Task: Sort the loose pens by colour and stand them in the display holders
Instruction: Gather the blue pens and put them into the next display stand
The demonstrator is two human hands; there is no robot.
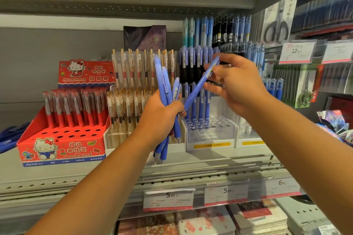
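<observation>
My left hand (162,116) grips a bunch of several blue pens (165,89) upright, in front of the shelf. One blue pen (200,86) slants from that bunch up to the right, and my right hand (235,80) pinches its upper end. A second, dark pen seems to lie under the right fingers, but it is mostly hidden. Behind my hands stands a clear display holder (210,133) with several blue pens (198,105) in its back rows and open holes in front.
A red Hello Kitty pen box (61,139) stands at the left, a holder of gold-clipped clear pens (129,105) beside it. More loose blue pens (9,137) lie far left on the shelf. Tiers of blue and black pens rise behind; packaged scissors (277,25) hang right.
</observation>
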